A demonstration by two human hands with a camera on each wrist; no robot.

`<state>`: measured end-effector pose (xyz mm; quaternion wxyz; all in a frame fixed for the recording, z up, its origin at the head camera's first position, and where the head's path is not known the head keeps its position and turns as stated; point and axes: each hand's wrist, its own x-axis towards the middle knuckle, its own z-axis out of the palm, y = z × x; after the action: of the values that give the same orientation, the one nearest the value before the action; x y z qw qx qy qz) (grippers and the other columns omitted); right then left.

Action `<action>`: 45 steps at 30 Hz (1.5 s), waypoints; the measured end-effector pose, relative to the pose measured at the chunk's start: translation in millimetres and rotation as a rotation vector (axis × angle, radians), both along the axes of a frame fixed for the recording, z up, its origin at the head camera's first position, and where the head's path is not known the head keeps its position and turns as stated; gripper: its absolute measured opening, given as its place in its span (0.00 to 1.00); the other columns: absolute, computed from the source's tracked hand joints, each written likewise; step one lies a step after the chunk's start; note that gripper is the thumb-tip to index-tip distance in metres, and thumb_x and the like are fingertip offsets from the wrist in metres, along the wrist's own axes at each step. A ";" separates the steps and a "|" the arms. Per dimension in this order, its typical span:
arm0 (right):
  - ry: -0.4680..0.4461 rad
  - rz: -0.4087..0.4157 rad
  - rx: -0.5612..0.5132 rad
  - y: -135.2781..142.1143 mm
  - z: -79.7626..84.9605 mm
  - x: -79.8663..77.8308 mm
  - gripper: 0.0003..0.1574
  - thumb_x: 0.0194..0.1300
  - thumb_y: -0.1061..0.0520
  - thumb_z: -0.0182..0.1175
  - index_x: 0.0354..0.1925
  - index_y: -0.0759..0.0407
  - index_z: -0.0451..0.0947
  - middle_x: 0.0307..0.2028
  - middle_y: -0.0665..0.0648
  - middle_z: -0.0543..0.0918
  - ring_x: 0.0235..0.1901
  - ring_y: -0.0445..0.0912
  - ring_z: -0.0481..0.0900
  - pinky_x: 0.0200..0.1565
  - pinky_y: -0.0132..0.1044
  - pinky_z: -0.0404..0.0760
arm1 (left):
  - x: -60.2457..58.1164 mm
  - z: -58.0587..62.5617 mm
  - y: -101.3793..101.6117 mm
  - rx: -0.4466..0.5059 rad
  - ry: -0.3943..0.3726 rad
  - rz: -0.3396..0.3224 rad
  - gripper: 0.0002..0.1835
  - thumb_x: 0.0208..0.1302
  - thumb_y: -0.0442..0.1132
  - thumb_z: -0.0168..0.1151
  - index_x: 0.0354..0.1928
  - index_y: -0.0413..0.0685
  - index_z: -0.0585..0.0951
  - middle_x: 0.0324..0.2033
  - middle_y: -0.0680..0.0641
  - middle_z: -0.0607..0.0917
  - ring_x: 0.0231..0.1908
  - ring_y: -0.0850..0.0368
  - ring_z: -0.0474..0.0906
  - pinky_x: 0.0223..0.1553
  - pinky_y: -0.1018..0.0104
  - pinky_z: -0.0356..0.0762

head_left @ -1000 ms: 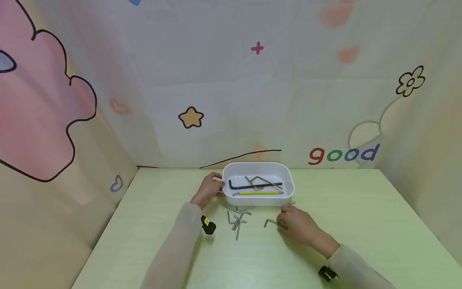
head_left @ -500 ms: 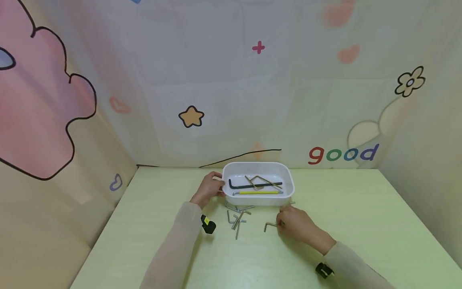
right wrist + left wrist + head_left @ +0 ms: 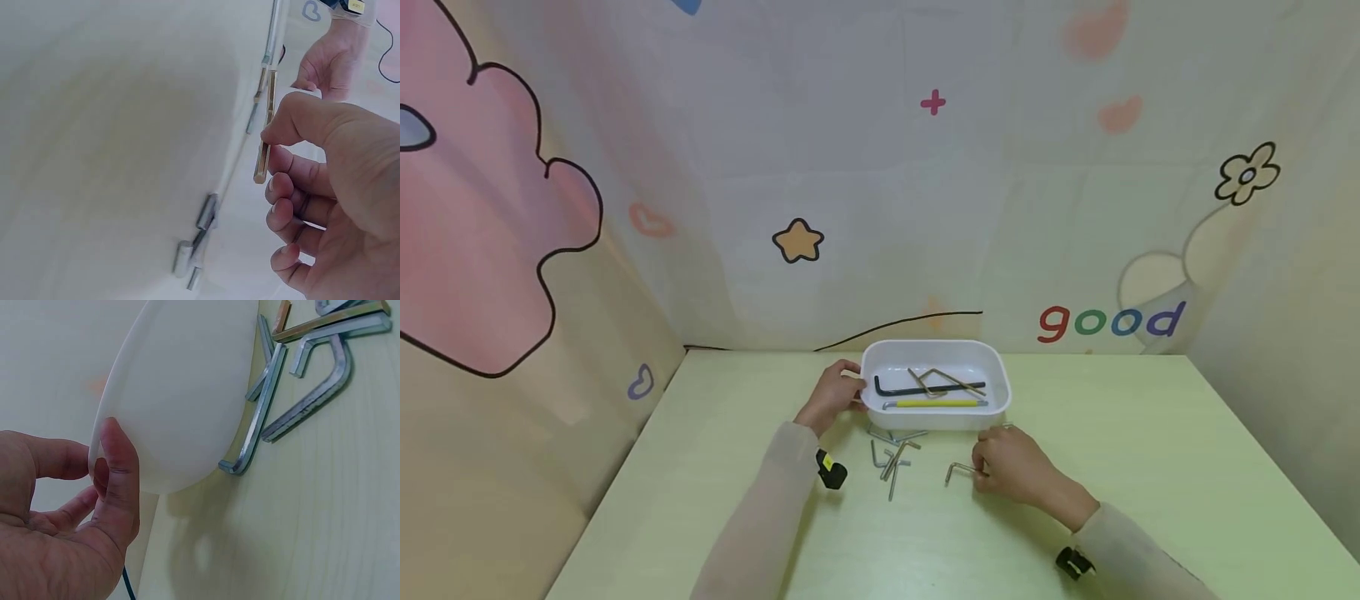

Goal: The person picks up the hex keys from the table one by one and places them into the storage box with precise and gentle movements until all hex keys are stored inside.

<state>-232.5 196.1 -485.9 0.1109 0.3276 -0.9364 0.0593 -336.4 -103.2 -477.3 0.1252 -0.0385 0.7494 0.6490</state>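
Observation:
My left hand grips the left end of a white plastic tray. In the left wrist view, the thumb and fingers pinch its rim from both sides. Two brass-coloured hex keys, a black hex key and a yellow-sleeved hex key lie inside. To the right of the tray's front, my right hand pinches a brass-coloured hex key between thumb and index finger, its short arm pointing left. The right wrist view shows that key close up, with the other fingers loosely curled.
Several loose silver hex keys and a brass-coloured one lie in a pile in front of the tray. Another metal piece shows just behind the right hand. A printed cloth backdrop rises at the table's back edge.
My right hand has shifted slightly left, and its fingers cover more of the brass-coloured hex key. The left hand keeps its hold on the tray, which stays in place.

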 end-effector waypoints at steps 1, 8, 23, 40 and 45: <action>-0.001 0.000 -0.004 -0.4 1.0 0.2 0.08 0.45 0.56 0.68 0.18 0.45 0.78 0.21 0.41 0.73 0.25 0.38 0.70 0.32 0.35 0.72 | 0.6 -0.4 0.0 0.000 -0.002 0.000 0.20 0.68 0.32 0.54 0.60 0.36 0.69 0.41 0.36 0.82 0.32 0.55 0.81 0.31 0.69 0.84; 0.000 -0.004 -0.045 -3.4 12.9 2.5 0.09 0.43 0.57 0.67 0.17 0.45 0.76 0.20 0.42 0.73 0.24 0.36 0.66 0.31 0.34 0.68 | 1.3 -2.5 1.7 0.009 -0.003 -0.003 0.18 0.68 0.32 0.54 0.58 0.38 0.70 0.43 0.34 0.82 0.33 0.53 0.81 0.30 0.70 0.84; 0.016 -0.015 -0.106 -5.2 32.0 -0.8 0.07 0.42 0.57 0.66 0.19 0.46 0.77 0.20 0.44 0.74 0.23 0.35 0.63 0.31 0.30 0.65 | -0.5 -1.5 -0.9 0.019 0.003 0.001 0.17 0.68 0.32 0.54 0.57 0.38 0.71 0.39 0.38 0.82 0.32 0.54 0.81 0.31 0.69 0.84; 0.048 -0.018 -0.141 -8.3 40.7 -4.5 0.06 0.44 0.58 0.66 0.19 0.47 0.77 0.19 0.45 0.75 0.24 0.35 0.63 0.31 0.31 0.65 | 1.8 -3.1 -1.1 0.020 0.010 0.001 0.17 0.68 0.32 0.54 0.58 0.38 0.70 0.38 0.39 0.82 0.32 0.55 0.81 0.31 0.69 0.84; 0.052 -0.030 -0.160 -9.7 43.4 -7.4 0.07 0.45 0.58 0.66 0.19 0.47 0.78 0.19 0.44 0.75 0.25 0.35 0.65 0.32 0.32 0.66 | 2.2 -1.7 -1.8 0.014 0.010 0.000 0.17 0.68 0.33 0.54 0.58 0.39 0.70 0.39 0.38 0.82 0.33 0.54 0.81 0.31 0.69 0.85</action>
<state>-239.9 186.4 -442.4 0.1618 0.3051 -0.9302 0.1240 -334.2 -105.0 -479.0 0.1217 -0.0346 0.7453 0.6546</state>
